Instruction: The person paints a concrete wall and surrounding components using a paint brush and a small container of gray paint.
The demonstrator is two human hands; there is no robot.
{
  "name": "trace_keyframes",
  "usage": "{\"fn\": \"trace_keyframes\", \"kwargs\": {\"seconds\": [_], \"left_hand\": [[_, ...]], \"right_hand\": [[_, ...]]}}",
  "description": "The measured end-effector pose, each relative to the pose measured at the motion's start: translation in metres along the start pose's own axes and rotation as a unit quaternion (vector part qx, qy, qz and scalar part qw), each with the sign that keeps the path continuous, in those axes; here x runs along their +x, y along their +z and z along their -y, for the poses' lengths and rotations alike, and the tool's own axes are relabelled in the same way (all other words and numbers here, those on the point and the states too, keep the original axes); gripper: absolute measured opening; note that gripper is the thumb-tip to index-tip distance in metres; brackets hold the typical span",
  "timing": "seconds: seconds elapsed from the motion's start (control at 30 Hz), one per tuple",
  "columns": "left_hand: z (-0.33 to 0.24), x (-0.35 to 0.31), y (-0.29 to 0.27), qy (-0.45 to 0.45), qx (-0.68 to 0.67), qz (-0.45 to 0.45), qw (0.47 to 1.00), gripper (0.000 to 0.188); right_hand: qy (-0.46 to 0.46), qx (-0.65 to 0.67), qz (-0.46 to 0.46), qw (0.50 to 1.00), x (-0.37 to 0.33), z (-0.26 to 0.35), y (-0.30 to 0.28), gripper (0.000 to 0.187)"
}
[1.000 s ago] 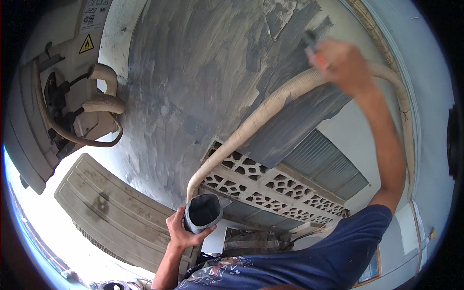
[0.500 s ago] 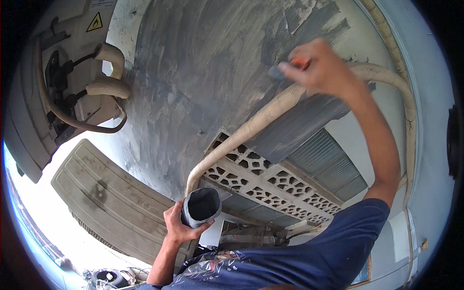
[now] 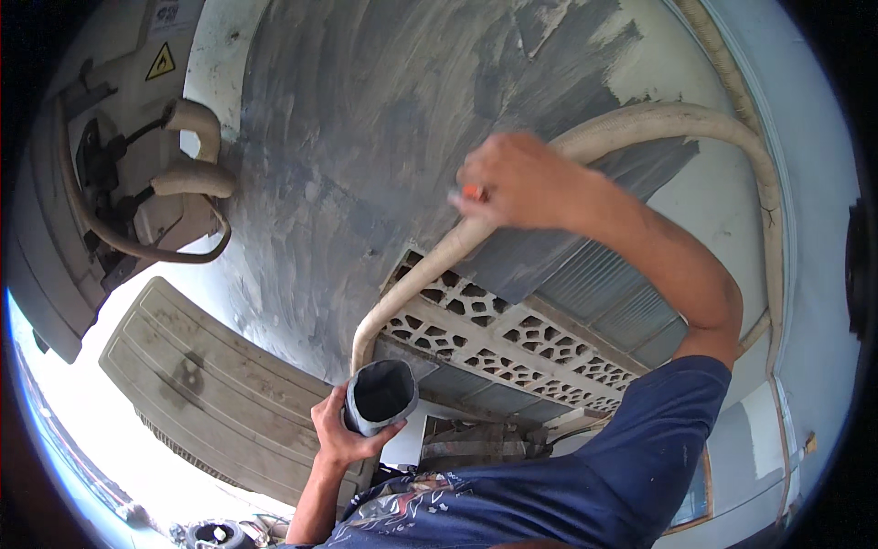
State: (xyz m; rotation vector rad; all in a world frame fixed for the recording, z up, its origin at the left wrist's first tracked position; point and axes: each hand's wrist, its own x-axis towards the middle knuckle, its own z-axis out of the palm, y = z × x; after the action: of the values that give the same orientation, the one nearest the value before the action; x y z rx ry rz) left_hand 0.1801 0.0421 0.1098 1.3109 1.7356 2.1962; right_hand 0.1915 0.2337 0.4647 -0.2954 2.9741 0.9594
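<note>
My left hand (image 3: pixel 343 430) grips a grey, open-topped container (image 3: pixel 366 424) low in the view, its inside dark. My right hand (image 3: pixel 526 183) is closed around an orange-handled paintbrush (image 3: pixel 473 192); the fingers hide most of it, bristles included. That hand is up at the wall (image 3: pixel 320 119), which is covered in streaky dark grey paint with paler patches. A beige wrapped pipe (image 3: pixel 430 265) runs across the wall, passing by my right hand.
On the left is a beige outdoor unit (image 3: pixel 137 55) with wrapped pipes and a cable (image 3: pixel 137 247). Below it lies a stained beige casing (image 3: pixel 210 366). Patterned vent blocks (image 3: pixel 494 320) and louvred glass (image 3: pixel 604 284) sit beyond the pipe. A tyre-like black ring (image 3: pixel 215 532) lies at the bottom.
My right hand has moved left and down with the paintbrush, away from the upper right of the painted area. My left hand and the container have hardly moved.
</note>
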Motion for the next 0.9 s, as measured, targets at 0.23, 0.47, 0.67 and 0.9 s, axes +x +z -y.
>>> {"fn": "trace_keyframes", "kwargs": {"seconds": [0.23, 0.47, 0.67, 0.9], "left_hand": [[0.005, 0.007, 0.003, 0.017, -0.008, -0.008, 1.0, 0.066], [0.004, 0.005, 0.006, 0.007, -0.014, -0.013, 1.0, 0.063], [0.004, 0.003, 0.006, 0.007, -0.026, -0.008, 1.0, 0.063], [0.002, 0.004, 0.0, 0.006, -0.017, -0.014, 1.0, 0.063]], "right_hand": [[0.174, -0.137, -0.205, 0.953, -0.059, -0.092, -0.126, 0.033], [0.117, -0.29, -0.284, 0.906, -0.063, -0.107, -0.161, 0.038], [0.084, -0.158, -0.217, 0.96, -0.051, -0.09, -0.146, 0.031], [0.08, -0.276, -0.281, 0.916, -0.042, -0.127, -0.167, 0.038]]}}
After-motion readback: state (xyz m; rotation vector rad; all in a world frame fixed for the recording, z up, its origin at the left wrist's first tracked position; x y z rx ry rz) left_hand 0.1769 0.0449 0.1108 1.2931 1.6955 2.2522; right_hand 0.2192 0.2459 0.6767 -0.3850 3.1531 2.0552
